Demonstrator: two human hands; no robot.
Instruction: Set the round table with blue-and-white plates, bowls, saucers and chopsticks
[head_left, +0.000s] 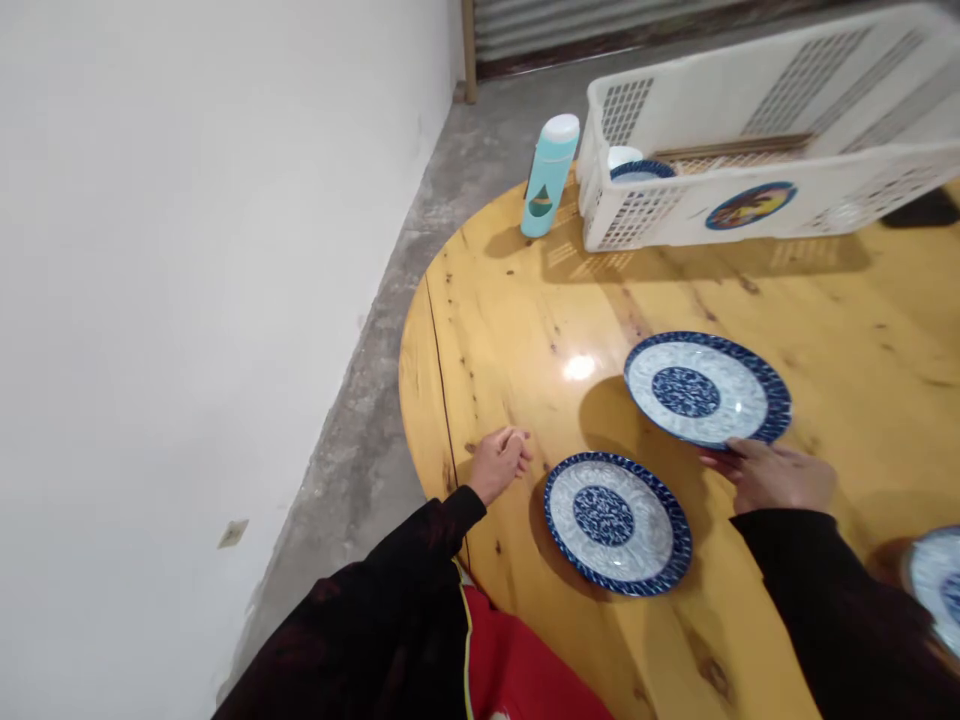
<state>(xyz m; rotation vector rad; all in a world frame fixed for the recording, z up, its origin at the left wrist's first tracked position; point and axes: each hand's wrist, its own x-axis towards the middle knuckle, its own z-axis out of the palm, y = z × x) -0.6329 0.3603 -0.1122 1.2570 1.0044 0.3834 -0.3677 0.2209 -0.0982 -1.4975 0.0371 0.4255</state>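
Note:
My right hand [780, 475] is closed on the near rim of a blue-and-white plate [739, 385], thumb on top. This plate is held tilted above the table, its shadow falling to the left. A second plate [604, 515] with the same blue rim and speckled blue centre lies on the wooden table [517, 350] in front of me. Just left of it, my left hand [501, 463] is loosely curled closed, with nothing visible in it and apart from the plate. At the right edge, another blue-and-white plate [937, 585] is partly cut off by the frame and my sleeve.
A white plastic basket [645, 215] stands at the table's far side, with a blue-rimmed dish [641, 172] and a white item inside. Left of it is a turquoise bottle [551, 175]. A dark flat object [922, 208] lies far right. A white wall [187, 250] rises on the left.

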